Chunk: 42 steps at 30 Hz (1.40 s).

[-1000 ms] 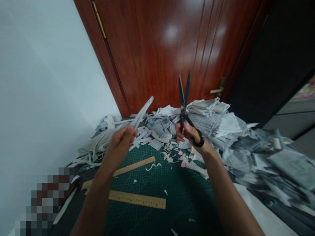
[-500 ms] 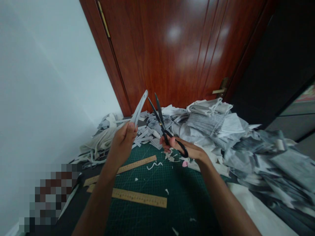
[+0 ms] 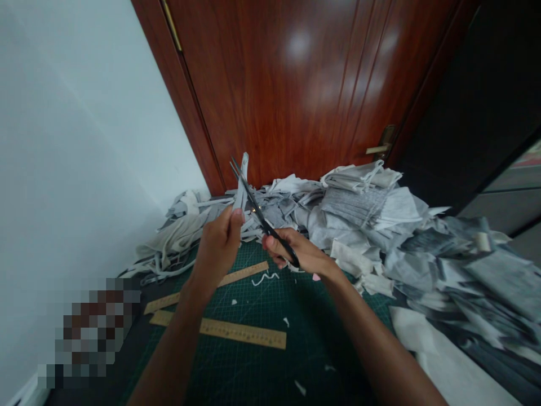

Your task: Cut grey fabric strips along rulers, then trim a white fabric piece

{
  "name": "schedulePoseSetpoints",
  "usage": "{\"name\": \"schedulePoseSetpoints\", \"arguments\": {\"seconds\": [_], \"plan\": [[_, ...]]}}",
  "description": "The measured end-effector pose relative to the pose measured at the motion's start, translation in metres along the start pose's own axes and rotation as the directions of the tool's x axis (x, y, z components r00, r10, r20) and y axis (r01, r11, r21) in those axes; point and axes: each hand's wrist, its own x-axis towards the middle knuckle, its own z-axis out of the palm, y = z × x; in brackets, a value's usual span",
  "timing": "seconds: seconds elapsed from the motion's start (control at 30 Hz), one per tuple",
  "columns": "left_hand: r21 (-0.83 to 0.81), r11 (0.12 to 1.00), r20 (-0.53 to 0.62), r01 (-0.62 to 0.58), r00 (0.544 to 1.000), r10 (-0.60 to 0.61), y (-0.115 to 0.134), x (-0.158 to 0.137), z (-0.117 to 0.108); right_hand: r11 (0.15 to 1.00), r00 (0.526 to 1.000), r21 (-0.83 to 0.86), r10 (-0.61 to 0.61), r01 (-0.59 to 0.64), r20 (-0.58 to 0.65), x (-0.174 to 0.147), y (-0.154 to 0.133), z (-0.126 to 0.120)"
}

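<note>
While the left hand [image 3: 222, 238] pinches the lower end of a pale grey strip [image 3: 240, 198] between thumb and fingers, the right hand [image 3: 295, 251] has its fingers curled round the handles of black scissors [image 3: 266, 224]. The strip stands up just beyond the left fingertips, and the blades slant across it from the right fingers' side; whether it lies between them, I can't tell. Nearer me than both sets of fingers, two wooden rulers [image 3: 249, 334] rest on a green cutting mat [image 3: 253, 369]; beyond the fingertips, grey and white scraps [image 3: 349, 211] are heaped.
</note>
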Motion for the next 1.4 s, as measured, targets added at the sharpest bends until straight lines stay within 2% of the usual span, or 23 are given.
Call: {"name": "schedulePoseSetpoints", "arguments": {"seconds": [0.1,0.2,0.3,0.37,0.57,0.67,0.77,0.93,1.1,1.27,1.4], "plan": [[0.02,0.999,0.047,-0.035,0.998,0.034,-0.007,0.003,-0.013,1.0,0.999,-0.006,0.028,-0.027,0.038,-0.008,-0.004,-0.016],[0.038,0.998,0.076,-0.045,0.996,0.042,-0.012,0.006,-0.025,0.983,0.993,-0.164,0.093,-0.081,0.067,-0.017,-0.01,-0.032],[0.052,0.998,0.092,-0.025,0.996,0.02,-0.014,0.007,-0.034,0.934,0.988,-0.332,0.151,-0.131,0.037,-0.026,-0.012,-0.046],[0.062,0.998,0.107,-0.017,0.994,0.011,-0.014,0.007,-0.038,0.911,0.987,-0.386,0.16,-0.143,0.011,-0.029,-0.012,-0.052],[0.09,0.996,0.106,0.009,0.994,-0.019,-0.016,0.008,-0.046,0.86,0.985,-0.48,0.156,-0.174,-0.078,-0.033,-0.013,-0.06],[0.055,0.998,0.129,0.017,0.991,-0.024,-0.016,0.007,-0.048,0.855,0.975,-0.472,0.157,-0.215,-0.16,-0.034,-0.014,-0.062],[0.012,0.999,0.153,0.034,0.988,-0.035,-0.013,0.006,-0.049,0.859,0.972,-0.463,0.149,-0.219,-0.183,-0.036,-0.017,-0.064],[-0.06,0.996,0.155,0.063,0.986,-0.053,-0.004,0.005,-0.048,0.894,0.983,-0.425,0.074,-0.141,-0.17,-0.033,-0.019,-0.058],[-0.212,0.972,0.204,0.101,0.977,-0.057,0.003,-0.001,-0.043,0.933,0.991,-0.357,-0.008,-0.041,-0.134,-0.02,-0.017,-0.036],[-0.482,0.859,0.348,0.175,0.938,0.005,0.007,-0.008,-0.031,0.958,0.988,-0.274,-0.118,0.085,-0.103,-0.01,-0.014,-0.014],[-0.598,0.774,0.397,0.21,0.916,0.059,0.011,-0.013,-0.024,0.962,0.986,-0.24,-0.15,0.13,-0.066,-0.01,-0.021,-0.005]]}}
